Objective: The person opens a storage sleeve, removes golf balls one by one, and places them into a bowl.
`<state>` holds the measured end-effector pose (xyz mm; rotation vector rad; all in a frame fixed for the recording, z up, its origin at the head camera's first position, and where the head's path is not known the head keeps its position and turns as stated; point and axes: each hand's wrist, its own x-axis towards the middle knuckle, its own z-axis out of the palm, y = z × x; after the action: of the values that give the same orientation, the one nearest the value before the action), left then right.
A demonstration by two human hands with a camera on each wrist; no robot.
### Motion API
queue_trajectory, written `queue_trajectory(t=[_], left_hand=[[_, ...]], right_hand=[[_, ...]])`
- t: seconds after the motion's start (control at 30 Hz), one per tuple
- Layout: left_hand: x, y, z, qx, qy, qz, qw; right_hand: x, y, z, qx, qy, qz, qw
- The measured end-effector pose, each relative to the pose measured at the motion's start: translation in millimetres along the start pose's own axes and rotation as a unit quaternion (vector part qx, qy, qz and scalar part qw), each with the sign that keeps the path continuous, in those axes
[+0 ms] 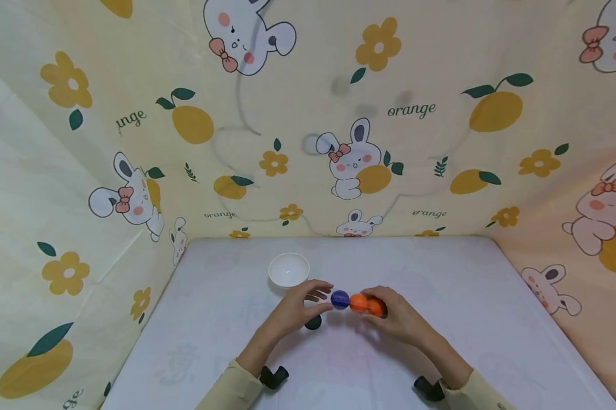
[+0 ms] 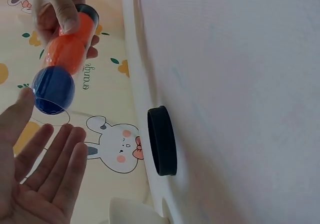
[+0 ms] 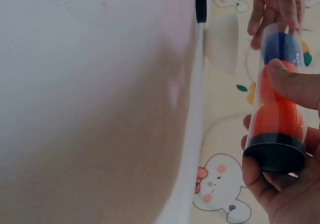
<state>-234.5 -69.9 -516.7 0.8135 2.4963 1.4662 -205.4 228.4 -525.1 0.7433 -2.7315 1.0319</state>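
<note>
My right hand (image 1: 399,316) grips a clear plastic tube (image 3: 278,103) near its black base (image 3: 276,155), thumb along the side. Inside the tube sit two orange balls (image 1: 359,303) and a blue ball (image 1: 340,299), the blue one nearest the uncapped end. Tilted over on its side, the tube points toward my left hand (image 1: 299,307). That hand has its fingers spread and straight, palm facing the tube's mouth, with the thumb tip (image 2: 26,96) right at the rim. A round black cap (image 2: 163,141) lies on the table below the left hand.
A white bowl (image 1: 289,270) stands on the white-covered table (image 1: 226,319), just beyond my left hand. Fabric printed with rabbits and oranges hangs behind the table (image 1: 308,171) and along both sides.
</note>
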Motion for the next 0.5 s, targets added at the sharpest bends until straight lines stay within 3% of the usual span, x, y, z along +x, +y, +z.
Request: queue_trajectory(t=[0.17, 0.33, 0.5], left_hand=[[-1.2, -0.2, -0.3, -0.01, 0.014, -0.023, 0.9996], [-2.6, -0.1, -1.4, -0.031, 0.013, -0.041, 0.9986], [-3.1, -0.8, -0.8, -0.043, 0.014, -0.04, 0.9982]], right_hand=[[3.9, -1.7, -0.1, 0.002, 0.013, -0.016, 0.9998], [6.0, -4.9, -2.8, 0.003, 0.0, -0.001, 1.0], [7.5, -8.6, -6.6, -0.008, -0.022, 0.02, 0.9995]])
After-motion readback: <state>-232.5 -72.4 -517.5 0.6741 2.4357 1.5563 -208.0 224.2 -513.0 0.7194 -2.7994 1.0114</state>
